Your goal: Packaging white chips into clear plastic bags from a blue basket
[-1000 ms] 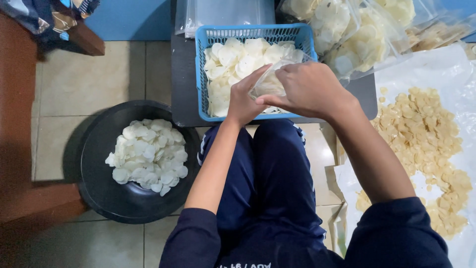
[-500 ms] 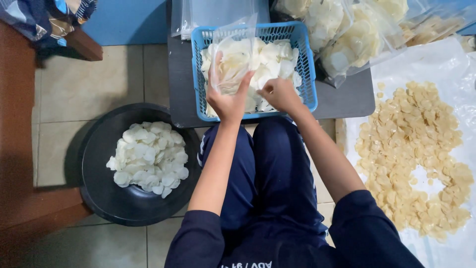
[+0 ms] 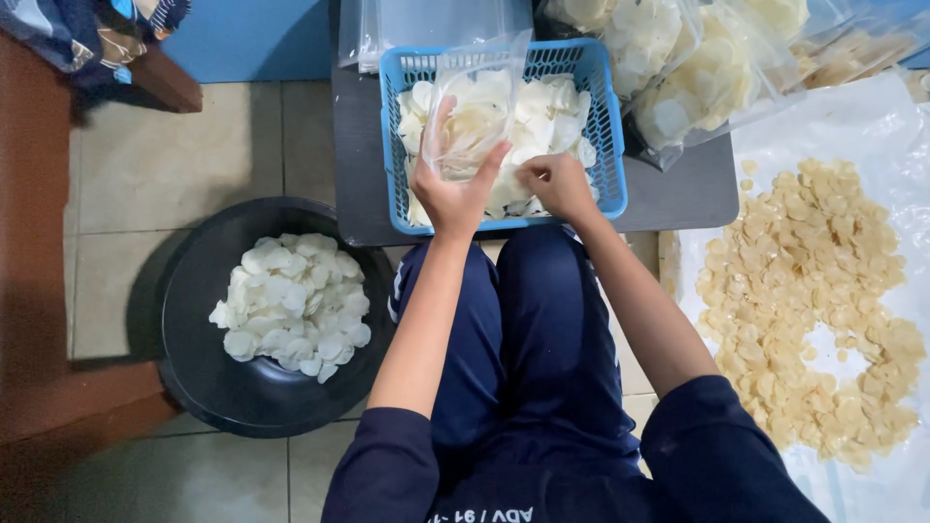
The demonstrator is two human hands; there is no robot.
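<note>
- Two risks stand out: the thin clear bag (image 3: 472,111) could slip or fold shut in its one-sided hold, and brittle white chips (image 3: 542,107) could spill past the blue basket (image 3: 603,145) onto the dark worktop (image 3: 678,194).
- Left hand (image 3: 450,194) is half closed, thumb and fingers pinching the bag's lower edge above the basket.
- Right hand (image 3: 554,186) curls loosely onto chips inside the basket; whether it grips any, I cannot tell.
</note>
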